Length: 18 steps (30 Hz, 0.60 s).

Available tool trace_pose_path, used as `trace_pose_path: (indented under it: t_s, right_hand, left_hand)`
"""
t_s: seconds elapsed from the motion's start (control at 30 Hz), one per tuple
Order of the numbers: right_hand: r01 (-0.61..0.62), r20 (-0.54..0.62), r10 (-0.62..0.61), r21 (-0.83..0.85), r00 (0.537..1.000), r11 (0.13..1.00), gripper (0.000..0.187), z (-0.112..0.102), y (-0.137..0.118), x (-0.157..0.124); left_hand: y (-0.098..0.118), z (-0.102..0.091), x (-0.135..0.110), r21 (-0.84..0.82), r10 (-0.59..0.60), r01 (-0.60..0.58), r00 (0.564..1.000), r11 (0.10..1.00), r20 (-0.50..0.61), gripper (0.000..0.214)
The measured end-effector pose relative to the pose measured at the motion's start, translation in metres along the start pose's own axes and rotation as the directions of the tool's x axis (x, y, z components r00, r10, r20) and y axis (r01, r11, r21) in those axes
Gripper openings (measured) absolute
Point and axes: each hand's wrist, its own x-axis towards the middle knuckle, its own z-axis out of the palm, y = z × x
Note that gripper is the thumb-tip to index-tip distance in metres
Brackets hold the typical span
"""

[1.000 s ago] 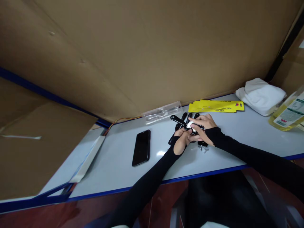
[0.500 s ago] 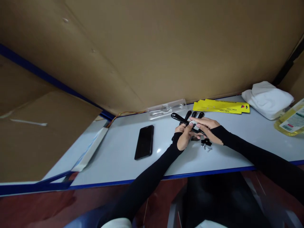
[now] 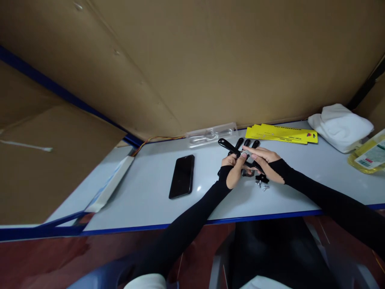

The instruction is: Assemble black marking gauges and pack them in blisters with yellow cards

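Both of my hands meet over a cluster of long black plastic parts (image 3: 231, 147) on the white table (image 3: 150, 192). My left hand (image 3: 234, 170) is closed around one of these black pieces, thumb and fingers pinching it. My right hand (image 3: 262, 160) rests on the same piece with its fingers stretched forward and pressed against it. A few small silver screws (image 3: 261, 184) and a small black knob (image 3: 261, 178) lie just below my right hand.
A black phone (image 3: 182, 176) lies left of my hands. A clear plastic blister pack (image 3: 210, 135) and yellow packaging cards (image 3: 281, 133) lie at the back. A white cloth (image 3: 341, 126) and a bottle of yellow liquid (image 3: 368, 154) sit at the right. Cardboard walls surround the table.
The small white part seen between my fingers a second ago is no longer visible. My right hand's fingers have stretched out along the black piece; the view has shifted slightly.
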Motion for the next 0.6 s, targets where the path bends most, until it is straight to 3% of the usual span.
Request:
trace_pose_path:
  t_s: [0.23,0.33,0.5,0.6]
  right_hand:
    - [-0.019,0.005,0.019,0.006,1.000,1.000,0.048,0.001,-0.002,-0.003]
    - [0.021,0.012,-0.020,-0.069,1.000,0.997,0.048,-0.006,0.001,0.002]
    - [0.071,-0.074,-0.096,-0.285,0.993,0.956,0.039,-0.045,0.020,0.020]
    - [0.064,-0.004,-0.074,-0.451,0.997,0.890,0.022,-0.071,0.037,0.025]
  left_hand:
    - [0.001,0.003,0.000,-0.051,0.011,-0.011,1.000,0.999,-0.018,0.058]
    - [0.006,0.004,0.001,-0.076,-0.003,0.000,0.999,0.997,-0.034,0.055]
    - [0.020,-0.006,0.011,-0.227,-0.069,0.062,0.997,0.972,-0.023,0.035]
    - [0.025,-0.019,0.021,-0.277,-0.128,0.109,0.991,0.955,-0.050,0.023]
